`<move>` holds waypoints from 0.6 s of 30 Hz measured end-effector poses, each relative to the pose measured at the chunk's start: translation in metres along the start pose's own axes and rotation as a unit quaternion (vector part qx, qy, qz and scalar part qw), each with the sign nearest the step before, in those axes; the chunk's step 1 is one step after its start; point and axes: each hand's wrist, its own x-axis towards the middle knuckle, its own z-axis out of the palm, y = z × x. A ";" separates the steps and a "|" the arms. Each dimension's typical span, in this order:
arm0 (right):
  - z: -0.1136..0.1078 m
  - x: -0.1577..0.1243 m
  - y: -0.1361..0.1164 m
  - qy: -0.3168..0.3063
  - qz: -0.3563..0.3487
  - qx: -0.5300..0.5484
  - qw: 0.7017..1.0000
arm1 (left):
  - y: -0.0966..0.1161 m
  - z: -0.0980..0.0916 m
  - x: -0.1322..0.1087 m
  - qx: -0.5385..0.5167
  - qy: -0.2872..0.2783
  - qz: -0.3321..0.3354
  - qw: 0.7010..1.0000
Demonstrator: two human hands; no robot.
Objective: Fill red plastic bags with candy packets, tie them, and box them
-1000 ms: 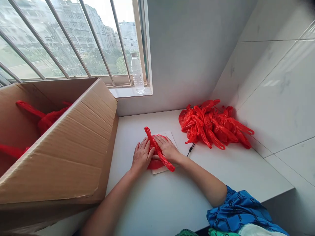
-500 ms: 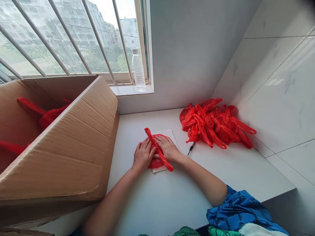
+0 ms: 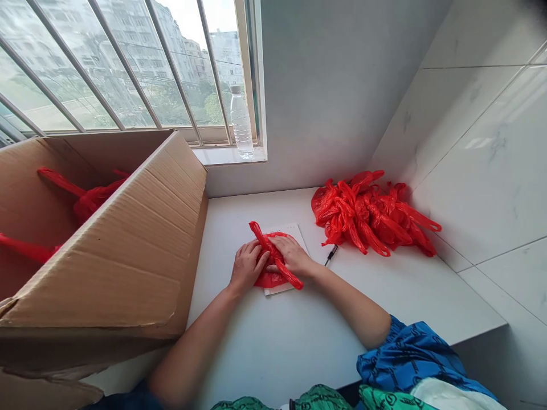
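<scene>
Inward, both grips on bag

left hand less flat than a second ago, fingers more curled against the red bag, more green cloth showing along the lower edge

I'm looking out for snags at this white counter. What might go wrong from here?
The left hand and right hand are both on the red plastic bag; its thin film might tear if pressed or pulled hard.
The white paper lies partly under that bag, so it could slide or crease as the bag shifts.
The pen lies beside the right forearm, which might nudge it.
</scene>
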 end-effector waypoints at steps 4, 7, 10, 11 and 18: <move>-0.033 -0.003 -0.011 -0.011 0.025 0.154 0.988 | 0.008 -0.015 0.000 -0.040 0.056 -0.013 0.998; -0.055 -0.005 -0.026 -0.017 0.075 0.212 0.974 | 0.028 -0.031 -0.004 -0.101 0.052 -0.031 0.993; -0.071 -0.010 -0.046 -0.004 0.065 0.269 0.961 | 0.059 -0.052 -0.009 -0.229 -0.007 -0.056 0.972; -0.075 -0.012 -0.055 -0.007 0.048 0.291 0.956 | 0.070 -0.061 -0.011 -0.254 -0.026 -0.061 0.965; -0.095 -0.045 -0.119 -0.024 -0.011 0.317 0.948 | 0.140 -0.131 -0.037 -0.105 -0.194 -0.065 0.973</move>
